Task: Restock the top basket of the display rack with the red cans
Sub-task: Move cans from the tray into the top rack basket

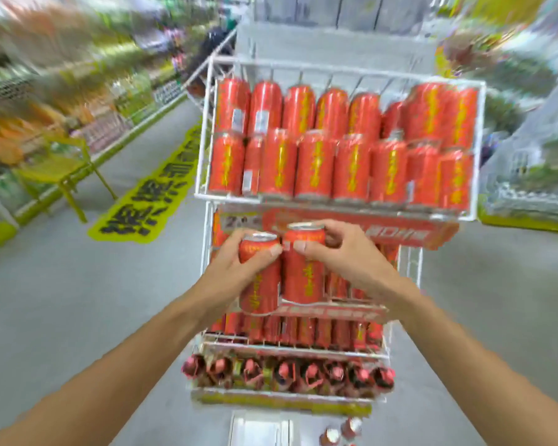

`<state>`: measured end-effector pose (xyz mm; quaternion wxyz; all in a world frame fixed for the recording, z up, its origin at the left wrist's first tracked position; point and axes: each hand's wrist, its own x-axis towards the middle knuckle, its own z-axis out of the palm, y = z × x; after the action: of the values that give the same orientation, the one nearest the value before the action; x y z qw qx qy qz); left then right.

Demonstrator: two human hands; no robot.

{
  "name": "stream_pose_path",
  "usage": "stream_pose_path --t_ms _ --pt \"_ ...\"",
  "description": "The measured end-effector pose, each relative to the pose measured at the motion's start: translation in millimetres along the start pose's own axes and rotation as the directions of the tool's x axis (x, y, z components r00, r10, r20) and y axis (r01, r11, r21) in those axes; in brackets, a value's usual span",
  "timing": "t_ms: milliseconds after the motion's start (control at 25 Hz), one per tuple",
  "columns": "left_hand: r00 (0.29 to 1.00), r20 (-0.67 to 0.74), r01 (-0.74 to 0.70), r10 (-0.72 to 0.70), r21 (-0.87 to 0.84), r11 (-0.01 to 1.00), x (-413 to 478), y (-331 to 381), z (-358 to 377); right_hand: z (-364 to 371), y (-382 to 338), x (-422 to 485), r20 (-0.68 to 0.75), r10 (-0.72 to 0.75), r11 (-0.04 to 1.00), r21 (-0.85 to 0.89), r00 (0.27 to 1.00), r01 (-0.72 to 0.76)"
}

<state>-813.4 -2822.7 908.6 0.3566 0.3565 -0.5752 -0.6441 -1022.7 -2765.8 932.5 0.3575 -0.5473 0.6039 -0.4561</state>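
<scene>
Red cans fill most of the top basket [203, 130] at 12 o'clock. Your left hand [229, 268] is clamped on one can [260, 284]; your right hand [345, 255] is clamped on another can [303, 268]. Expect rigid, smooth, probably heavy cylinders. Grip mid-wall, fingers wrapped, and avoid squeezing the thin sides.

Both bare forearms reached forward and converged at mid-frame; the left hand [236, 268] was curled closed in a grip, thumb across the front; the right hand [339, 252] was likewise clenched, thumb forward; the two thumb tips nearly met.
</scene>
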Motion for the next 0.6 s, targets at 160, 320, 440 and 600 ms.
stream_pose_path --t_ms 160,320,440,600 --pt "0.999 0.041 -0.026 0.028 -0.043 0.999 34.0 90.4 37.6 -62.7 -68.6 8.4 -0.184 -0.059 0.998 -0.045 0.981 0.051" --pt "0.979 0.121 -0.173 0.165 0.062 0.983 65.0 138.6 73.1 -120.7 -99.4 21.6 -0.294 -0.115 0.991 -0.098 0.949 0.090" --pt "0.960 0.047 -0.278 0.276 0.052 0.959 104.2 174.5 100.7 -160.6 -118.1 51.3 -0.402 -0.145 0.986 -0.130 0.904 0.100" --pt "0.946 -0.082 -0.310 0.314 0.063 0.949 169.1 209.1 127.5 -197.1 -132.3 104.7 -0.527 -0.215 0.961 -0.265 0.823 0.081"
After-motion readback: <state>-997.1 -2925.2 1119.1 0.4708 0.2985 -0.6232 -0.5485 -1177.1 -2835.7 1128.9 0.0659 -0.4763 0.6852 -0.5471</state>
